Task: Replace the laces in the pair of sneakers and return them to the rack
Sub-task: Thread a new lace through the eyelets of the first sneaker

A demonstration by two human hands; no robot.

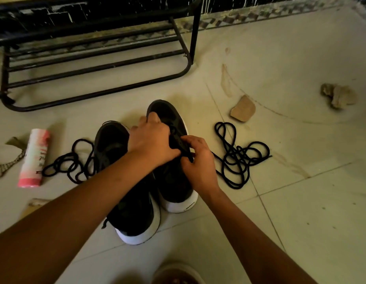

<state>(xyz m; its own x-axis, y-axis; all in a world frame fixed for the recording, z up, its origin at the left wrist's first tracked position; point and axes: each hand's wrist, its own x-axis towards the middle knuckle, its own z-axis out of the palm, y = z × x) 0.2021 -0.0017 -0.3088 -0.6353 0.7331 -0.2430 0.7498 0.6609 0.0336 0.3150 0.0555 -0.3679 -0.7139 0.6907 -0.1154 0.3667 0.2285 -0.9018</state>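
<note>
Two black sneakers (135, 216) with white soles.

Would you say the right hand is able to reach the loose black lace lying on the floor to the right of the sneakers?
Probably yes: the lace lies on open floor beside the right hand, nothing between them, though that hand now pinches the right-hand sneaker.

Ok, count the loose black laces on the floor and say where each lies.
2. One lace is coiled left of the sneakers, by the pink can; the other lace is tangled to their right. More may be hidden at the shoes.
</note>
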